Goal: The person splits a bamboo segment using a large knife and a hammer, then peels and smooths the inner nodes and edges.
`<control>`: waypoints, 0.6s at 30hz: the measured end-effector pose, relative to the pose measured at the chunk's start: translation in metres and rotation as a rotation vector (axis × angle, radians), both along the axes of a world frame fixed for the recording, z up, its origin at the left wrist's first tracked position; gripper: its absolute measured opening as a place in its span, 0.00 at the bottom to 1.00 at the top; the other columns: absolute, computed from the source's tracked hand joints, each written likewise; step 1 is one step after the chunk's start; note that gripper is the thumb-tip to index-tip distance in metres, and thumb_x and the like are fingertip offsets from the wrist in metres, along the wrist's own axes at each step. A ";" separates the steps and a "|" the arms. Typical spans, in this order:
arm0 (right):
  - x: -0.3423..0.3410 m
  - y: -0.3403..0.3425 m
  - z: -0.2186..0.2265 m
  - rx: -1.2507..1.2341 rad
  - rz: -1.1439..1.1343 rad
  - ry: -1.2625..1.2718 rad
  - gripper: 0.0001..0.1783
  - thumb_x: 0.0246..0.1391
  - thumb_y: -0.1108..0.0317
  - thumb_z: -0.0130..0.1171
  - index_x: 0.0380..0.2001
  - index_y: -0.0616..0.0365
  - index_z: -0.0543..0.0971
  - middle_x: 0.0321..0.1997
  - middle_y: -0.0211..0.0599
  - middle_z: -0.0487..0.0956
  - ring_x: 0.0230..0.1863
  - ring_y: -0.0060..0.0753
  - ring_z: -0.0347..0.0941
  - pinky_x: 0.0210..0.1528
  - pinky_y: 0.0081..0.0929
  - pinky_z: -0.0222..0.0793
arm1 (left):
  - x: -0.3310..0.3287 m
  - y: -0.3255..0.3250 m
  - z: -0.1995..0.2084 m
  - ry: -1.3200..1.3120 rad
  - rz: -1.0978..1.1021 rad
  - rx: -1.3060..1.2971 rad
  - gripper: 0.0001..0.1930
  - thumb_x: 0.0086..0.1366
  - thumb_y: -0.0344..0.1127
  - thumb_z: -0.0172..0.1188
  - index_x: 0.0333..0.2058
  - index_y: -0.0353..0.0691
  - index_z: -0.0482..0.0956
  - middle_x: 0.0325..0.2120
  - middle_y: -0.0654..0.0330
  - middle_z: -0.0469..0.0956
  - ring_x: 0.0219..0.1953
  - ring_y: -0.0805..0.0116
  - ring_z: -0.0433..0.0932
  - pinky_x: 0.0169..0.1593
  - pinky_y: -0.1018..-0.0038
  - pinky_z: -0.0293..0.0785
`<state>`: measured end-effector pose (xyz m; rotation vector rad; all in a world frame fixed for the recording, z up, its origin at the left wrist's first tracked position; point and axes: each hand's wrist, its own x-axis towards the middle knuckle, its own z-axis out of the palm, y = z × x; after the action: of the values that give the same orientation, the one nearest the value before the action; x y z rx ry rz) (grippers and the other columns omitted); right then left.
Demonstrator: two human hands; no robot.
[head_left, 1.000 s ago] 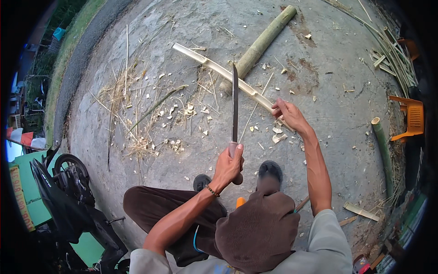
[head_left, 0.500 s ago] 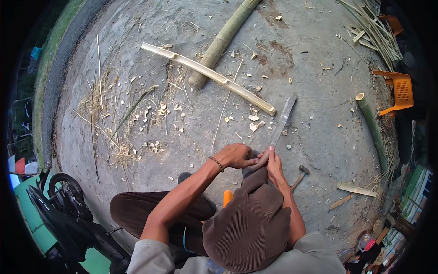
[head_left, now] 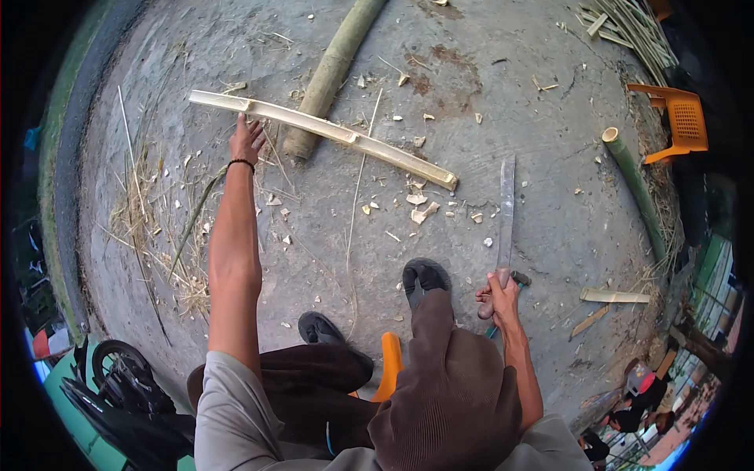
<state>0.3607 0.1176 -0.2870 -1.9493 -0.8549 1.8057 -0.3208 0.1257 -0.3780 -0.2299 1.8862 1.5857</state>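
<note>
Left hand (head_left: 246, 143), fingers apart, seems to reach for the upper-left bamboo strip (head_left: 314, 123) — a grasp called for — right hand (head_left: 504, 297) clasping a knife (head_left: 506, 216).

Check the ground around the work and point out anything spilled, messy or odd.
A patchy brown stain marks the grey ground beyond the split bamboo; it looks odd against the paler surface around it, though its cause can't be told. Pale chips lie scattered near the split bamboo's right end, which looks untidy.
</note>
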 end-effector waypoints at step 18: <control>0.015 0.006 0.014 0.271 0.408 -0.268 0.18 0.62 0.58 0.60 0.40 0.61 0.69 0.16 0.30 0.71 0.12 0.24 0.68 0.14 0.28 0.64 | 0.017 0.056 0.037 0.012 -0.287 -0.369 0.45 0.56 0.57 0.71 0.64 0.37 0.64 0.62 0.49 0.66 0.60 0.49 0.70 0.59 0.48 0.69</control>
<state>0.3754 0.1237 -0.2731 -1.9641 -1.5951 1.5333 -0.3042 0.1813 -0.3414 -0.0999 2.1044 1.0483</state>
